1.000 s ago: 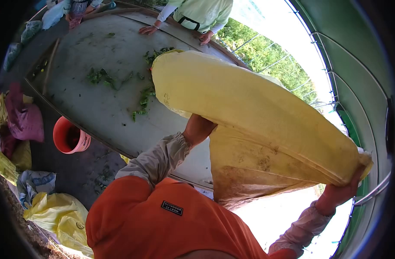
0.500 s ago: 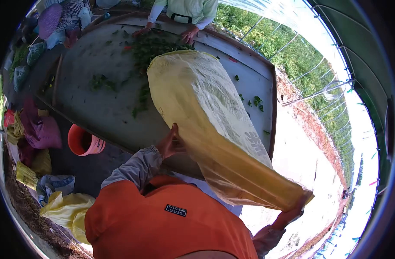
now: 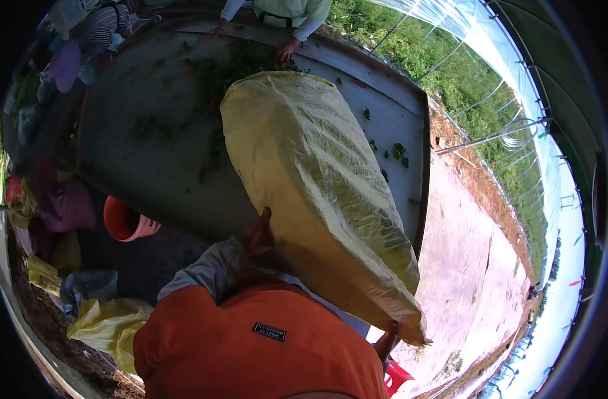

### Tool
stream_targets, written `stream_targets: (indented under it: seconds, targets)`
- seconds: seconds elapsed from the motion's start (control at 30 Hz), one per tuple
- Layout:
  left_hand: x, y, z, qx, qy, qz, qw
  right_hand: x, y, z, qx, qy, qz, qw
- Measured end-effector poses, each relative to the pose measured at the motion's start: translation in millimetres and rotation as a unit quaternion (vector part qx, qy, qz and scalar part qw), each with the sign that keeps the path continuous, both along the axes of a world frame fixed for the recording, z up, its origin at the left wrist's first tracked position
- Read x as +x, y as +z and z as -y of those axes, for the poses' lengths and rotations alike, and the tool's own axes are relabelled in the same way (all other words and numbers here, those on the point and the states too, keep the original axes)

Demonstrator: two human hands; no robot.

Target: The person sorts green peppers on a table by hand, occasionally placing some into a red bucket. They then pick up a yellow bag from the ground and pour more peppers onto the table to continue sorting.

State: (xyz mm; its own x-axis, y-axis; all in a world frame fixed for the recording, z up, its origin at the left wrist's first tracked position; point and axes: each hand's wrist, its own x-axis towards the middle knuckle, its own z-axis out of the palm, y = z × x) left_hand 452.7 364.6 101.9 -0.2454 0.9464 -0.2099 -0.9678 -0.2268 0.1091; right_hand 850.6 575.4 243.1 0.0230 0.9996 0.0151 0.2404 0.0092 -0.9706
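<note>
A big yellow woven sack lies slantwise across the table edge, its wide end over the table and its narrow end by my right side. My left hand grips its near side, the thumb up against the cloth and the other fingers mostly hidden. At the narrow bottom end my right hand holds a gathered corner, partly covered by the sack. Green leaves are heaped on the table just beyond the wide end.
Across the table a co-worker's hand rests near the leaves. An orange bucket stands on the floor at left, with filled sacks and a crumpled yellow sack beyond. Something red shows below my right hand.
My right hand has come leftward and closer to my body with the sack's bottom end. The sack looks shorter and fuller. My left hand has barely shifted; the co-worker's hands have moved slightly.
</note>
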Motion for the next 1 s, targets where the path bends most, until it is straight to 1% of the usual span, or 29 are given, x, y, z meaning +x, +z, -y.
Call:
stream_targets:
  seconds: [0.07, 0.1, 0.17, 0.2, 0.23, 0.27, 0.3, 0.33, 0.37, 0.4, 0.47, 0.5, 0.53, 0.57, 0.6, 0.63, 0.67, 0.73, 0.77, 0.8, 0.83, 0.87, 0.9, 0.93, 0.97, 1.0]
  targets:
    - [-4.0, 16.8, 3.4, -0.002, -0.03, 0.004, 1.0, -12.8, 0.9, 10.5, -0.008, 0.009, -0.009, 1.0]
    - [-4.9, 16.3, 4.2, -0.017, -0.028, 0.013, 0.999, -18.8, 2.8, 11.3, 0.0, 0.019, -0.004, 1.0]
    - [-7.4, 15.8, 4.9, -0.044, -0.018, 0.03, 0.998, -30.0, 2.3, 5.7, 0.045, 0.054, 0.045, 0.997]
    - [-10.3, 10.1, 3.4, -0.039, -0.011, 0.043, 0.998, -24.6, -5.0, -3.0, 0.139, 0.087, 0.159, 0.973]
    - [-13.4, -0.6, 2.5, -0.035, -0.005, 0.057, 0.998, -19.2, -12.3, -11.8, 0.24, 0.098, 0.265, 0.929]
    - [-17.9, -3.6, 4.0, -0.034, 0.011, 0.05, 0.998, -15.8, -14.7, -16.9, 0.329, 0.118, 0.369, 0.861]
    - [-22.6, -3.9, 5.6, -0.033, 0.028, 0.043, 0.998, -48.5, 10.8, -7.4, 0.224, 0.088, 0.211, 0.948]
    - [-30.0, -3.6, 8.2, -0.036, 0.058, 0.016, 0.998, -87.1, 38.1, -2.6, 0.109, 0.057, 0.043, 0.991]
    - [-36.5, 0.1, 8.7, -0.039, 0.078, 0.0, 0.996, -100.5, 47.0, -7.9, 0.032, 0.06, -0.071, 0.995]
    - [-42.9, 3.7, 9.1, -0.043, 0.097, -0.016, 0.994, -114.0, 55.9, -13.3, -0.043, 0.045, -0.185, 0.981]
    - [-54.2, 11.4, 8.6, -0.049, 0.111, -0.028, 0.992, -107.4, 51.5, -51.8, -0.103, 0.085, -0.301, 0.944]
    - [-56.9, 23.5, 7.7, -0.054, 0.116, -0.029, 0.991, -115.9, 56.8, -54.1, -0.045, 0.084, -0.208, 0.974]
    - [-58.6, 40.9, 6.6, -0.059, 0.123, -0.03, 0.99, -132.2, 70.3, -52.8, 0.017, 0.084, -0.112, 0.99]
    - [-61.0, 50.7, 3.6, -0.062, 0.132, -0.031, 0.989, -152.4, 89.3, -54.5, -0.024, 0.1, -0.191, 0.976]
    - [-61.6, 52.1, 0.2, -0.023, 0.138, 0.008, 0.99, -175.2, 110.6, -54.0, -0.067, 0.11, -0.267, 0.955]
    - [-60.8, 53.8, -2.2, 0.017, 0.143, 0.044, 0.989, -197.3, 125.2, -56.5, 0.081, 0.162, -0.134, 0.974]
    - [-59.7, 56.4, -2.9, 0.056, 0.143, 0.079, 0.985, -214.0, 136.1, -54.2, 0.229, 0.202, 0.003, 0.952]
    - [-62.2, 67.5, -7.5, 0.111, 0.141, 0.118, 0.977, -266.1, 181.4, -31.8, 0.292, 0.23, 0.061, 0.926]
    - [-63.3, 75.6, -11.4, 0.141, 0.141, 0.136, 0.97, -299.4, 216.7, -4.1, 0.304, 0.223, 0.042, 0.925]
    - [-63.5, 91.7, -11.6, 0.14, 0.182, 0.068, 0.971, -332.4, 251.7, 23.5, 0.317, 0.217, 0.022, 0.923]
    - [-61.9, 109.8, -13.1, 0.138, 0.225, 0.003, 0.964, -349.4, 278.2, 52.7, 0.42, 0.201, 0.056, 0.884]
    - [-65.0, 122.7, -21.2, 0.171, 0.239, 0.013, 0.956, -351.2, 304.0, 61.7, 0.596, 0.215, 0.146, 0.76]
    - [-68.1, 135.8, -29.4, 0.205, 0.25, 0.023, 0.946, -354.8, 330.9, 65.2, 0.658, 0.226, 0.163, 0.699]
    - [-75.4, 145.5, -39.6, 0.27, 0.223, 0.104, 0.931, -358.5, 358.1, 68.8, 0.716, 0.232, 0.176, 0.634]
    - [-80.4, 155.5, -49.4, 0.328, 0.188, 0.186, 0.907, -361.5, 389.5, 76.4, 0.605, 0.301, 0.088, 0.732]
    - [-87.5, 170.8, -62.7, 0.194, 0.302, -0.171, 0.918, -364.8, 421.3, 84.2, 0.483, 0.34, -0.028, 0.807]
